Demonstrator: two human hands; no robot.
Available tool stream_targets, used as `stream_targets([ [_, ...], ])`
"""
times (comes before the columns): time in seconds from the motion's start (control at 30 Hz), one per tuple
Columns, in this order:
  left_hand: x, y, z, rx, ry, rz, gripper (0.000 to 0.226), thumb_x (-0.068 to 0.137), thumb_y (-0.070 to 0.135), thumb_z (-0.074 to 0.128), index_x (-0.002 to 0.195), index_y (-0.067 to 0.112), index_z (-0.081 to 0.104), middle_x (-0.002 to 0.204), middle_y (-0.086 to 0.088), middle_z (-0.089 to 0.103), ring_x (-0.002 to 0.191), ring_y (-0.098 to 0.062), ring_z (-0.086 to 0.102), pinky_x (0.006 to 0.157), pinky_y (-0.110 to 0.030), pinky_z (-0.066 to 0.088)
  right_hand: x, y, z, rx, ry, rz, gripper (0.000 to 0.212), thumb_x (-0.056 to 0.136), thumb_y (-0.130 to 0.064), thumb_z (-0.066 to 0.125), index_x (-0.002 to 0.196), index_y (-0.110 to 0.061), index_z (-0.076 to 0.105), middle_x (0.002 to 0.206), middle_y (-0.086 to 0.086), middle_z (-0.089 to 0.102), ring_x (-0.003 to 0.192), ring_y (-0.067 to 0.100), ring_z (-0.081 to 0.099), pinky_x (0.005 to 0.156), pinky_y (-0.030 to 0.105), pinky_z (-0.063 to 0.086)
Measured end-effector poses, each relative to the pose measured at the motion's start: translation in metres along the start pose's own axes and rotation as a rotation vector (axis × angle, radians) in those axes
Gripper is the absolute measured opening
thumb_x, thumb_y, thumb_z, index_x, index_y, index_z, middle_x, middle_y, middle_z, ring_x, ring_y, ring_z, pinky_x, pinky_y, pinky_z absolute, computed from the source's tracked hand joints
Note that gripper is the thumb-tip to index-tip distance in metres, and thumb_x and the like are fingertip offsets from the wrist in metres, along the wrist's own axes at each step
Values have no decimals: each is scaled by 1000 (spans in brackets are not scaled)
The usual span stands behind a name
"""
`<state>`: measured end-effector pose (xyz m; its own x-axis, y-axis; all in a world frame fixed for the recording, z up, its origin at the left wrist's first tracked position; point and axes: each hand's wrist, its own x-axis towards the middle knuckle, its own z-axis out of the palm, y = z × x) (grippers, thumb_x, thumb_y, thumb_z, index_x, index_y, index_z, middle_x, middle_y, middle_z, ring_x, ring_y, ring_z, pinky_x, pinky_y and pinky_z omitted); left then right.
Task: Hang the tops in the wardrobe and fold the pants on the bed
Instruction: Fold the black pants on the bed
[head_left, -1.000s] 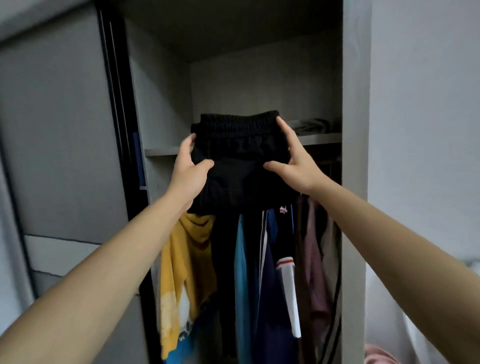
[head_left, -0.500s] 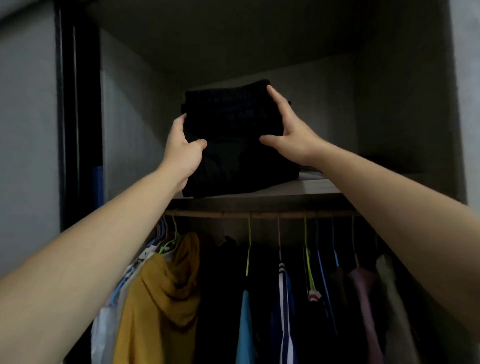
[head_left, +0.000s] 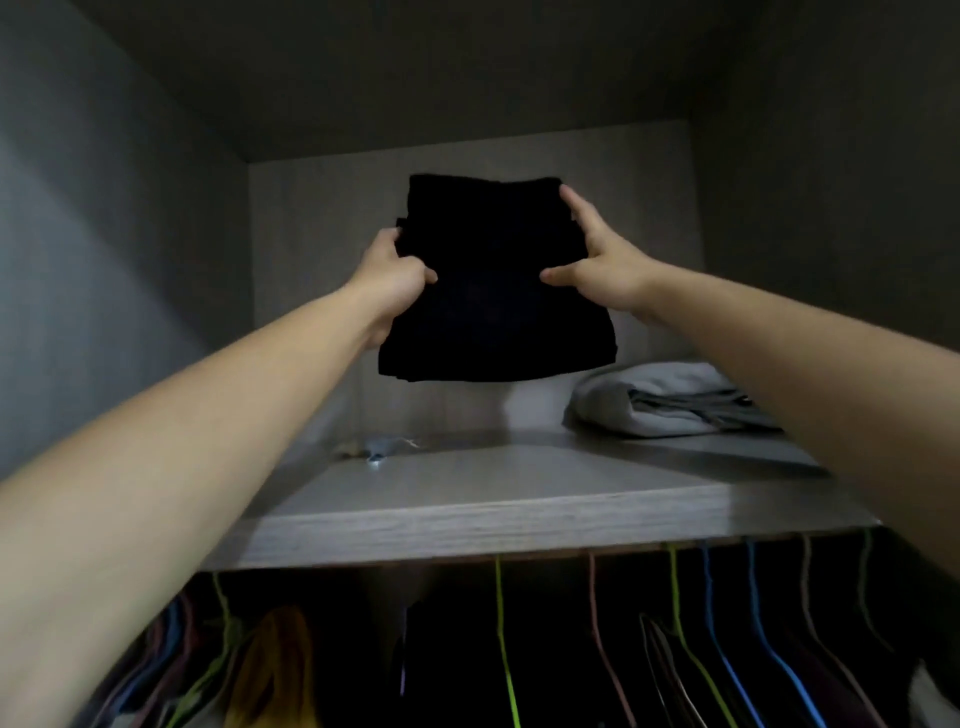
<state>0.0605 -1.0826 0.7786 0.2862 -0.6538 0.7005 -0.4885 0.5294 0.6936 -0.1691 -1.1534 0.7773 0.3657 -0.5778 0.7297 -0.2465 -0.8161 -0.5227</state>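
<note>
A folded pair of black pants (head_left: 493, 291) hangs in the air above the upper wardrobe shelf (head_left: 519, 493), clear of its surface. My left hand (head_left: 392, 283) grips its left edge, thumb on the front. My right hand (head_left: 597, 260) holds the right edge, fingers stretched up along the side and thumb pressed on the front. Below the shelf, tops hang on coloured hangers (head_left: 504, 639), among them a yellow top (head_left: 275, 670).
A folded grey and white garment pile (head_left: 670, 400) lies at the shelf's right back. A small scrap (head_left: 379, 449) sits near the shelf's left middle. Grey wardrobe walls close in on both sides and above.
Both hands have lifted the folded black pants from in front of the shelf edge up into the upper compartment. The view has moved closer and now looks up into that compartment.
</note>
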Motion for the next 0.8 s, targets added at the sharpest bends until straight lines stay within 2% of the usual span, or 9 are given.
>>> stream_targets([
  [0.1, 13, -43, 11, 156, -98, -179, 58, 92, 7, 57, 145, 13, 33, 117, -11, 61, 98, -24, 62, 74, -34, 57, 5, 30, 23, -153, -59, 173, 76, 97, -16, 62, 157, -29, 18, 154, 3, 37, 137, 21, 40, 107, 25, 35],
  [0.2, 11, -78, 18, 537, -320, -322, 63, 99, 32, 55, 152, 16, 25, 139, -11, 50, 112, -27, 55, 89, -43, 52, 2, 55, 39, -596, -287, 344, 55, 100, -39, 54, 145, -9, 44, 141, 12, 54, 127, 29, 53, 109, 34, 39],
  [0.27, 9, -81, 18, 723, -466, -286, 64, 101, 42, 50, 155, 28, 19, 154, -4, 35, 131, -27, 44, 101, -45, 46, 3, 57, 39, -603, -331, 367, 53, 100, -43, 53, 140, -9, 50, 125, 10, 62, 111, 30, 62, 101, 39, 49],
  [0.37, 3, -78, 23, 669, -573, -241, 44, 104, 33, 44, 148, 29, 39, 149, 1, 44, 128, -19, 47, 108, -34, 39, 3, 54, 38, -541, -355, 327, 48, 99, -38, 57, 143, -20, 49, 119, 5, 61, 96, 23, 63, 91, 36, 54],
  [0.43, -6, -80, 27, 711, -647, -243, 39, 106, 31, 38, 144, 24, 46, 148, 4, 45, 131, -16, 45, 107, -24, 31, -1, 57, 38, -615, -428, 295, 52, 96, -38, 61, 144, -23, 49, 126, 3, 59, 102, 19, 61, 97, 33, 50],
  [0.57, -14, -93, 31, 833, -668, -129, 46, 108, 34, 29, 151, 20, 35, 158, 4, 32, 145, -15, 28, 115, -25, 16, -8, 56, 37, -607, -646, 354, 75, 80, -48, 74, 145, -28, 44, 141, -4, 52, 125, 18, 52, 103, 29, 41],
  [0.7, -9, -85, 19, 572, -870, -355, 75, 85, 67, 54, 148, 30, 38, 146, 13, 47, 121, 2, 51, 95, -13, 39, -6, 57, 41, -792, -724, 373, 99, 75, -53, 78, 156, -27, 26, 156, -3, 36, 141, 19, 38, 118, 36, 30],
  [0.73, -8, -83, 14, 604, -943, -353, 85, 77, 67, 62, 150, 34, 33, 148, 15, 44, 117, 8, 49, 89, -9, 39, -5, 59, 43, -825, -708, 367, 97, 79, -53, 75, 157, -26, 24, 157, -2, 34, 142, 19, 36, 118, 35, 28],
  [0.8, -6, -85, 13, 801, -950, -274, 97, 77, 59, 70, 155, 36, 16, 156, 12, 29, 129, 3, 38, 97, -10, 29, -4, 64, 48, -895, -688, 352, 87, 87, -54, 67, 156, -24, 24, 158, 2, 34, 142, 22, 36, 117, 35, 28],
])
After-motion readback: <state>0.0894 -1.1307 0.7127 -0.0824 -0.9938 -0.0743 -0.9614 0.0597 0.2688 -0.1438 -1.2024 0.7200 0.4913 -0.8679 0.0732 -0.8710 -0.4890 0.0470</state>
